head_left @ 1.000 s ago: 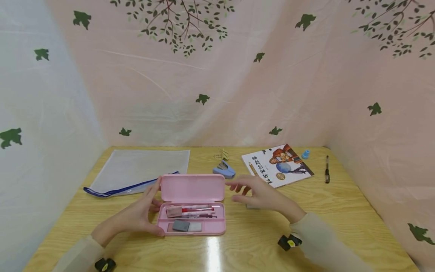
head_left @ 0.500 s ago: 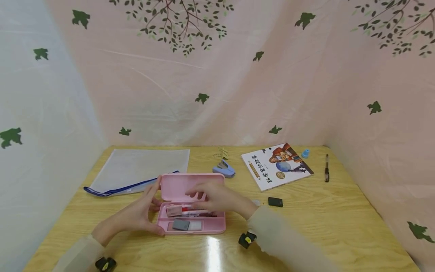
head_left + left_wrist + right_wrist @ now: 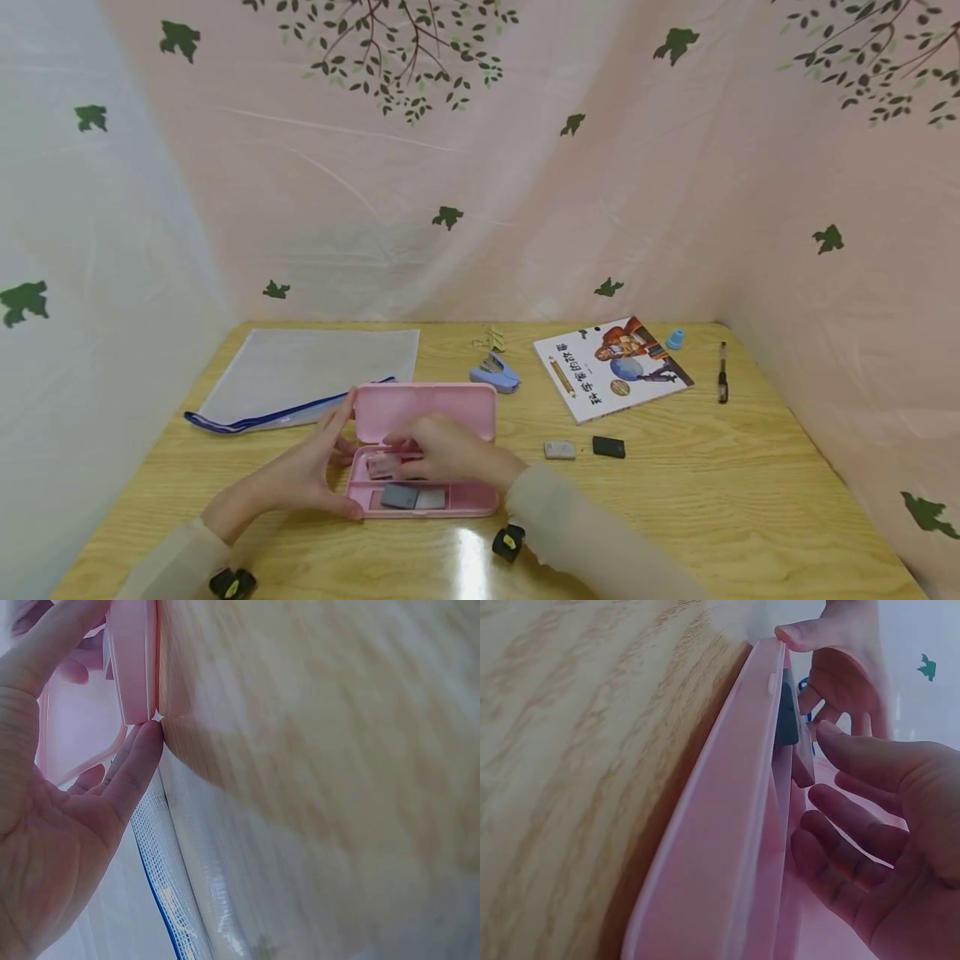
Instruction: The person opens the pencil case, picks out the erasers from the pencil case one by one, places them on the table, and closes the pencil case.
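A pink pencil case (image 3: 477,498) lies on the table with its lid (image 3: 482,406) raised. My left hand (image 3: 296,479) holds its left end, thumb at the front corner and fingers at the back. Over the rear compartment is my right hand (image 3: 453,450), its thumb and loosely bent fingertips right at a pinkish block like an eraser (image 3: 381,467). In the right wrist view that block (image 3: 804,754) sits beside the thumb tip. Pens in the rear compartment are mostly hidden by the right hand. A dark grey eraser (image 3: 400,496) and a whitish one lie in the front compartment.
A clear zip pouch (image 3: 322,358) lies behind left. Beyond the case are a blue stapler (image 3: 495,373) and a gold binder clip (image 3: 492,338). To the right are a book (image 3: 581,379), a whitish block (image 3: 559,450), a black block (image 3: 608,447), a small blue object (image 3: 675,339) and a pen (image 3: 723,373).
My right hand has moved left from beside the case to over its rear compartment, uncovering the whitish and black blocks on the table. The left hand keeps its hold on the pencil case.
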{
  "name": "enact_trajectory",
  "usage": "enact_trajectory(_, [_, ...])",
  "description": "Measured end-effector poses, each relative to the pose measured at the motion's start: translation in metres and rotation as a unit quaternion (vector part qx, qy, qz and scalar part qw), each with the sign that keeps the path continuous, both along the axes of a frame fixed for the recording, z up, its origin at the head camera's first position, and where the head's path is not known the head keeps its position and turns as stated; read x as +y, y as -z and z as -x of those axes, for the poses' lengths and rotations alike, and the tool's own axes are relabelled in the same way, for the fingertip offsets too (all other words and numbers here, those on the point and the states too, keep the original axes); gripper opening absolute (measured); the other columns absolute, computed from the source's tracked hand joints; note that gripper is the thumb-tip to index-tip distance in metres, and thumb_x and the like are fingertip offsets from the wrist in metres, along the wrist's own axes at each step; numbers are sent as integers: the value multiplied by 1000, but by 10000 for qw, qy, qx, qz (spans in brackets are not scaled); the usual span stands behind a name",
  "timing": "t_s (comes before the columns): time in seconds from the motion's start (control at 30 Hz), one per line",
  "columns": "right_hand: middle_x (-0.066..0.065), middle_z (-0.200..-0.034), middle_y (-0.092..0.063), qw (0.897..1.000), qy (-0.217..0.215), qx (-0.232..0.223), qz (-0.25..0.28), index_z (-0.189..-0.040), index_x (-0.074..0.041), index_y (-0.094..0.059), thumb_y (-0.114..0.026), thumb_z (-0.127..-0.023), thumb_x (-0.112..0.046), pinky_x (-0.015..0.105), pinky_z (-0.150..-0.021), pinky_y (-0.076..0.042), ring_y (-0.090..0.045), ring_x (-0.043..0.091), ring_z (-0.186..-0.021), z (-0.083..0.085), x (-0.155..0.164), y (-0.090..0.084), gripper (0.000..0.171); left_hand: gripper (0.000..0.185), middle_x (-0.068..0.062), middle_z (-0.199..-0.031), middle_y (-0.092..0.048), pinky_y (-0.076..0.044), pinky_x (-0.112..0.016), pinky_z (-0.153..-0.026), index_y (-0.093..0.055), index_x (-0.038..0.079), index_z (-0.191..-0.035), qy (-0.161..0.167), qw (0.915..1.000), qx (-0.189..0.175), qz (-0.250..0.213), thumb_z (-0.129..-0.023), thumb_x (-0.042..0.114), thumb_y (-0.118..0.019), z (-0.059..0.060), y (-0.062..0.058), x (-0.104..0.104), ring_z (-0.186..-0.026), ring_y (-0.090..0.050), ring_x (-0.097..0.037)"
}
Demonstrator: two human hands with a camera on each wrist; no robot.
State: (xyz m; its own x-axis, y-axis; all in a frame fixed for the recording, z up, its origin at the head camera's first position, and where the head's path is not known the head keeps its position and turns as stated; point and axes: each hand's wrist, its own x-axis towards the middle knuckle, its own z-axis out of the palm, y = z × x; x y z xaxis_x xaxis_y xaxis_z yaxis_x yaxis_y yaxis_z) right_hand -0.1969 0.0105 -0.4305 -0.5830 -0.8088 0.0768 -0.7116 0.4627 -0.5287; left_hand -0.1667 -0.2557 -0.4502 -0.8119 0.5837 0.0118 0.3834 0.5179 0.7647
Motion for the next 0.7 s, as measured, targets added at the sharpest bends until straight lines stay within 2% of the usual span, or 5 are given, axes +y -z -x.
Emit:
enact_trajectory(0.2, [-7, -106, -73, 9998, 147, -14, -163, -127, -10, -72, -80, -90, -24, 13, -81, -50, -60, -3, -87, -1, -5, 1, 40, 147, -15, -158, -16, -54, -38, -99, 19, 35, -159, -2, 10000, -2, 25, -68, 43, -95, 0, 0, 0, -114, -60, -21])
enact_trajectory(0.43, [-14, -82, -62, 9996, 92, -50, -245, -123, -13, -74, -79, -91, -23, 14, -64, -42, -50, 1, -72, -1, -7, 2, 35, 146, -14, -158, -17, -54, -39, -98, 19, 35, -159, -8, 10000, -26, 40, -68, 41, -95, 0, -3, 1, -114, -60, -21])
enact_trajectory(0.7, [-15, -81, -63, 9998, 87, -17, -155, -115, -13, -78, -79, -90, -20, 14, -63, -43, -50, 1, -69, 0, -7, 3, 26, 147, -15, -158, -17, -54, -38, -98, 19, 34, -160, -13, 10000, -23, -15, -67, 40, -96, -1, -2, 1, -114, -60, -22])
